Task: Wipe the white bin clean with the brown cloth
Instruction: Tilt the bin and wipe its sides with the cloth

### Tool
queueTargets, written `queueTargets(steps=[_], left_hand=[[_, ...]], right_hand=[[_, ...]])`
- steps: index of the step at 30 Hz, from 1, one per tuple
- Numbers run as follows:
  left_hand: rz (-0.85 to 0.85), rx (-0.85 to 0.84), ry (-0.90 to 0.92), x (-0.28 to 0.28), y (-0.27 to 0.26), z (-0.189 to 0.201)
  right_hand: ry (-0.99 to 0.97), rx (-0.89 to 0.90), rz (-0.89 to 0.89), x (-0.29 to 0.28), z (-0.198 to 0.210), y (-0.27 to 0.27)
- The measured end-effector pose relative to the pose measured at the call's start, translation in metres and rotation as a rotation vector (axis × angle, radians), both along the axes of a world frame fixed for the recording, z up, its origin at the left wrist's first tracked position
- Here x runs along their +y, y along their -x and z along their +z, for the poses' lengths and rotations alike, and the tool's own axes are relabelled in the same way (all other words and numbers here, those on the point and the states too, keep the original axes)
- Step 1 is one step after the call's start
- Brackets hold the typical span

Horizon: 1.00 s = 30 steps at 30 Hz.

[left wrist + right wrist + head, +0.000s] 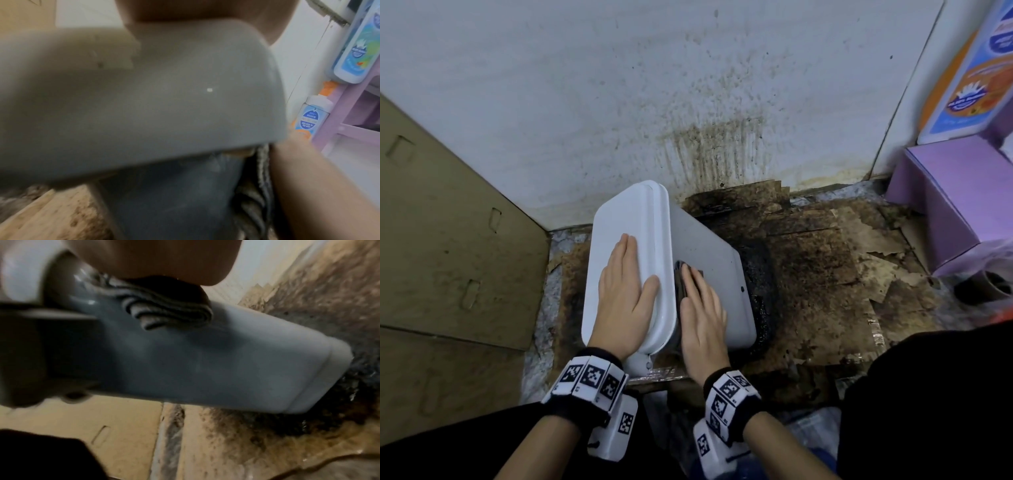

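At the far left we saw flattened cardboard (452,240) leaning up along the wall, with slots cut in it. Next to it the white bin (709,246) was tipped over toward the left on the stained, blackened cardboard (825,267) that covered the floor, its lid (633,219) facing up and left. Our left hand (628,291) lay flat on that lid, fingers straight and together, gripping nothing. Just right of the lid's edge our right hand (702,308) pressed the brown cloth (164,311) against the bin's side wall with straight fingers; the cloth was bunched in folds under the fingers and mostly hidden by them from above. Behind the bin rose a white wall (619,85) spattered and streaked with brown grime, and a dark wet patch spread on the floor right beside the bin's base. Farther right stood a purple box (945,192), above it blue and orange packages (962,89), and at the right edge a clear plastic bag (989,270), well apart from the bin.
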<state>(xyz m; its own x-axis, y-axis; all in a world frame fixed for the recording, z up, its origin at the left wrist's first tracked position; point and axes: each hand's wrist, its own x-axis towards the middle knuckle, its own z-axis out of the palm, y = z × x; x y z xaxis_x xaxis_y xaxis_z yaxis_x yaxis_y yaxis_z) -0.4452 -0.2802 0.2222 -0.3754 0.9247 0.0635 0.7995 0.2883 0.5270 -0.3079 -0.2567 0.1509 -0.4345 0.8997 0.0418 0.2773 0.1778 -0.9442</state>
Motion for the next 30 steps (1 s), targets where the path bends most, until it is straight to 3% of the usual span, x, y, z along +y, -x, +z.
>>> queueTargets(steps=[7, 11, 17, 23, 26, 30], left_hand=[[0.0, -0.036, -0.009, 0.0, 0.002, 0.004], [0.004, -0.076, -0.021, -0.006, 0.009, 0.004], [0.027, -0.111, -0.018, -0.013, 0.018, 0.002], [0.022, -0.097, -0.012, -0.014, 0.019, 0.001], [0.026, -0.103, -0.015, -0.013, 0.019, 0.001], [0.005, -0.086, -0.023, -0.01, 0.015, 0.001]], right_hand=[[-0.004, 0.011, 0.029, 0.017, -0.044, -0.014], [0.207, 0.004, -0.039, 0.029, -0.086, -0.027], [0.485, -0.15, -0.16, 0.052, -0.122, -0.036], [0.531, -0.194, -0.192, 0.055, -0.113, -0.027], [0.582, -0.181, -0.274, 0.055, -0.093, -0.017], [0.549, -0.086, -0.254, 0.034, -0.052, 0.001]])
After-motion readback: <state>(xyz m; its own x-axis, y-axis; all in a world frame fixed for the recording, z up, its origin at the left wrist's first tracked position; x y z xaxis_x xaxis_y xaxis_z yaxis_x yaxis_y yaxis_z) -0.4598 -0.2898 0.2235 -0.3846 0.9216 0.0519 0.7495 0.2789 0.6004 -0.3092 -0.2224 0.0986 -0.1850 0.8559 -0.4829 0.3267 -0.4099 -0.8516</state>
